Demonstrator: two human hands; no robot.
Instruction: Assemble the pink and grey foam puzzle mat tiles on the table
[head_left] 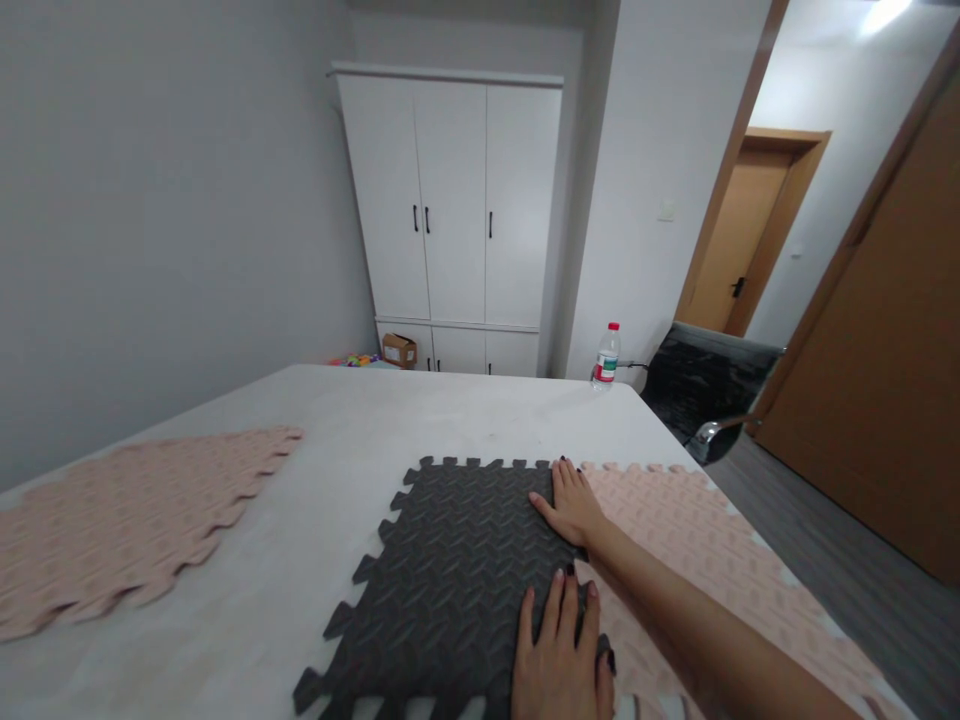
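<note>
A dark grey interlocking foam mat (pixel 442 570) lies on the white table (pixel 330 480), joined along its right edge to a pink foam mat (pixel 697 560). My right hand (pixel 571 505) lies flat and open on the far part of that seam, my forearm stretched across the pink mat. My left hand (pixel 561 655) rests flat on the near part of the same seam, fingers spread over the grey mat. Neither hand holds anything.
Another pink foam mat (pixel 127 515) lies at the table's left. A water bottle (pixel 607 355) stands at the far right corner. Beyond are a black chair (pixel 705 390), a white wardrobe (pixel 454 210), a small cardboard box (pixel 398 350) and brown doors (pixel 885 380).
</note>
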